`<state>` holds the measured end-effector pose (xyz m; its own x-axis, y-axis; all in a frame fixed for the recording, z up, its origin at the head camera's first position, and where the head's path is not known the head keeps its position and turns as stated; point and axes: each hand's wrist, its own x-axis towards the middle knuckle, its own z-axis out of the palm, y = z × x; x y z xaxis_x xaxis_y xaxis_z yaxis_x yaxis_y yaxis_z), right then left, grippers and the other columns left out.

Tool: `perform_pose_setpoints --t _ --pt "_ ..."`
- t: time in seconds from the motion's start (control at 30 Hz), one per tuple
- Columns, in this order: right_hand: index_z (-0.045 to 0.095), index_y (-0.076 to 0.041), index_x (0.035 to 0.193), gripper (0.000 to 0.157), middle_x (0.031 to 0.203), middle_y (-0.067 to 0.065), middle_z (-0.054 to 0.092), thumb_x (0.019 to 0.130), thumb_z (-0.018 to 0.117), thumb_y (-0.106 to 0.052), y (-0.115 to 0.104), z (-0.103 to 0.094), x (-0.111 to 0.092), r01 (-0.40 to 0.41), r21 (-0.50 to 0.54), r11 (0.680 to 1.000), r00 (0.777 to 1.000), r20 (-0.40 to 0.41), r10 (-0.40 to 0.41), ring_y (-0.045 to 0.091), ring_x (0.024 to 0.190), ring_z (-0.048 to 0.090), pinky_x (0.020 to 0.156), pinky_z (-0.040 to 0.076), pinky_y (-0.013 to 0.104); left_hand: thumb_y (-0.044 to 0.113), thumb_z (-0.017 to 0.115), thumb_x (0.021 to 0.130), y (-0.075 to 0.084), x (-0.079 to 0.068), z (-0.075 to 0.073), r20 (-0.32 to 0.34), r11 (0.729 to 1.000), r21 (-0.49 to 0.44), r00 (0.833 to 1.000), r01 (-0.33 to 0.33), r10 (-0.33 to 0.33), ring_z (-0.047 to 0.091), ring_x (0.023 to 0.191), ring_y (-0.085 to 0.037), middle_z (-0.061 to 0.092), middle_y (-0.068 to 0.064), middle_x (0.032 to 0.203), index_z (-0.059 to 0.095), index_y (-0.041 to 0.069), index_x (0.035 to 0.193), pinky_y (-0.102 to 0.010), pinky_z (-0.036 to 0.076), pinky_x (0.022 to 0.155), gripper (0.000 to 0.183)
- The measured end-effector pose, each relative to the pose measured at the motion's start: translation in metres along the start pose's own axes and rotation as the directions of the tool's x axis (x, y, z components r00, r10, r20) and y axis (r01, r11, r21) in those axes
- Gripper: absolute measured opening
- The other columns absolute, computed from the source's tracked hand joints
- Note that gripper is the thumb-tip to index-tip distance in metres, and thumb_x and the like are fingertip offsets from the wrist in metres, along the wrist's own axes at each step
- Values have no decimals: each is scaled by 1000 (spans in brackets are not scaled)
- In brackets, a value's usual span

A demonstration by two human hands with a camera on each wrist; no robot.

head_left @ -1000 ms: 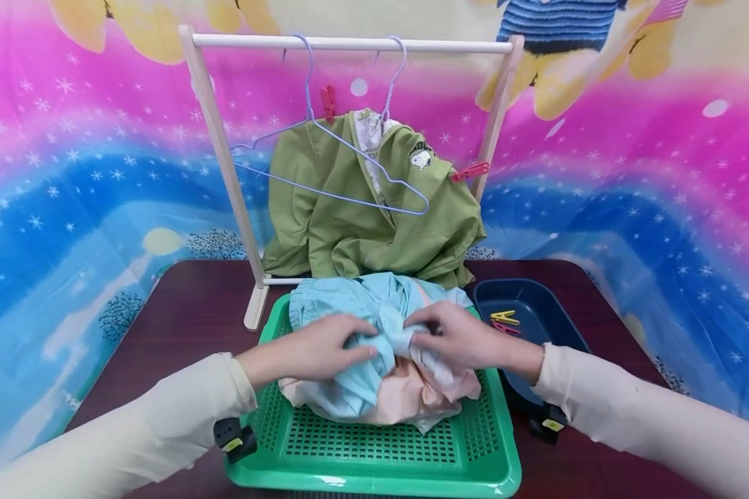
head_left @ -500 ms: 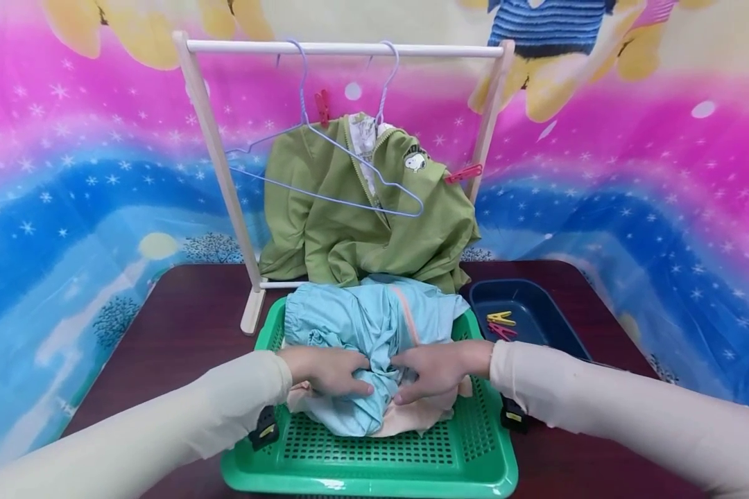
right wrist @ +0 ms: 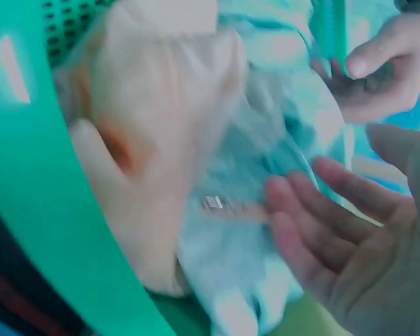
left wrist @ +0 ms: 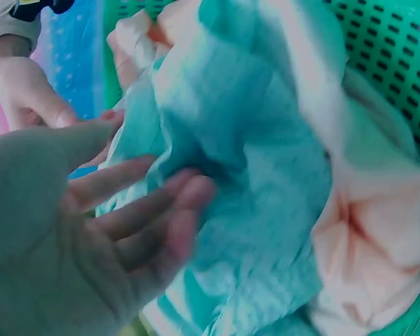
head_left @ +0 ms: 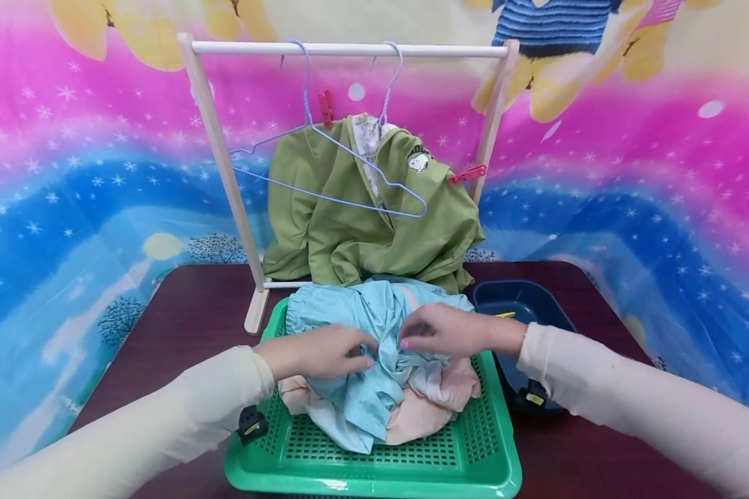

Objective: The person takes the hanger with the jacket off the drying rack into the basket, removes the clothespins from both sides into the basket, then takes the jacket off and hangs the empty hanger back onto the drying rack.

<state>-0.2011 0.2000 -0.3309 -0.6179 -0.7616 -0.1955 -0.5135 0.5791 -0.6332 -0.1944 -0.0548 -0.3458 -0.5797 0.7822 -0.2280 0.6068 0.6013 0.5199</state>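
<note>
A crumpled light blue garment (head_left: 343, 308) with a peach stripe lies on peach cloth (head_left: 421, 416) in a green basket (head_left: 374, 483). My left hand (head_left: 321, 352) is over the left-middle of the blue garment; in the left wrist view its loosely bent fingers (left wrist: 154, 217) overlap the folds and grip nothing. Opposite it, my right hand (head_left: 446, 329) hovers at the garment's right side, thumb and fingers apart. In the right wrist view the right fingers (right wrist: 304, 217) reach the cloth's edge beside a small printed label strip (right wrist: 231, 207).
Behind the basket, a wooden rack (head_left: 349, 48) carries two purple hangers. A green jacket (head_left: 337, 229) with red clothespins (head_left: 468, 173) hangs there; another hanger (head_left: 324, 190) hangs before it. At right stands a dark blue tub (head_left: 524, 298) with a yellow clothespin (head_left: 505, 314) partly hidden by my arm.
Both hands moved down and together in the folds, then rose and drew apart, letting the cloth go. The blue garment's lower edge now spreads further toward the basket's front.
</note>
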Motion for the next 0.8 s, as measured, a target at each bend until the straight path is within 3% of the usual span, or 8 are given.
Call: perform_pose_setpoints --t 0.07,0.2,0.3,0.4,0.5,0.6,0.73,0.8 --pt "72 -8 117 25 103 8 75 105 56 -22 5 -10 -3 -28 -27 999 993 -117 24 15 86 69 81 56 31 21 55 105 -1 -1 -7 -95 999 10 995 -33 34 64 80 -7 74 -6 111 70 8 123 -30 52 77 27" --pt "70 -5 123 28 115 9 74 104 57 -21 19 -28 -10 -125 -69 990 948 -302 99 21 101 69 87 56 40 23 56 105 -7 -3 -20 -282 999 52 959 16 -1 68 88 -10 75 -3 110 72 12 121 -33 54 80 26" --pt "65 0 130 33 123 15 70 104 56 -20 34 -37 -14 -203 -61 977 918 -360 168 29 112 67 94 54 48 26 56 105 -16 -5 -29 -392 996 43 918 83 -59 68 109 -21 72 -6 121 68 11 127 -42 54 93 29" --pt "54 3 141 45 135 24 62 106 53 -25 52 -41 -16 -298 -31 954 906 -325 272 38 124 60 100 50 54 28 57 104 -27 -3 -33 -455 992 35 885 125 -96 57 132 -31 64 -11 137 62 9 135 -51 46 108 36" --pt "43 5 148 56 145 29 50 108 48 -34 67 -41 -17 -383 -6 924 903 -213 373 44 131 53 102 48 56 32 55 105 -38 0 -33 -445 984 49 886 171 -131 48 141 -35 56 -14 147 54 9 144 -54 40 114 46" --pt "36 5 152 63 153 31 40 109 43 -40 75 -39 -14 -436 25 900 895 -91 436 46 138 45 106 44 57 39 50 106 -49 0 -34 -366 970 45 908 239 -207 45 143 -37 49 -14 154 42 12 154 -56 38 115 55" --pt "37 2 154 61 157 27 39 109 40 -40 82 -37 -6 -424 73 903 904 -15 426 43 142 43 112 41 55 48 42 107 -58 -1 -36 -269 944 52 915 326 -301 46 142 -40 45 -14 158 29 18 160 -59 38 113 62" --pt "44 0 151 56 151 24 49 109 43 -37 84 -37 -2 -392 100 914 917 -31 397 38 135 53 108 45 50 50 41 107 -60 0 -37 -253 936 68 914 345 -319 47 141 -40 46 -14 157 27 20 161 -60 39 112 63"
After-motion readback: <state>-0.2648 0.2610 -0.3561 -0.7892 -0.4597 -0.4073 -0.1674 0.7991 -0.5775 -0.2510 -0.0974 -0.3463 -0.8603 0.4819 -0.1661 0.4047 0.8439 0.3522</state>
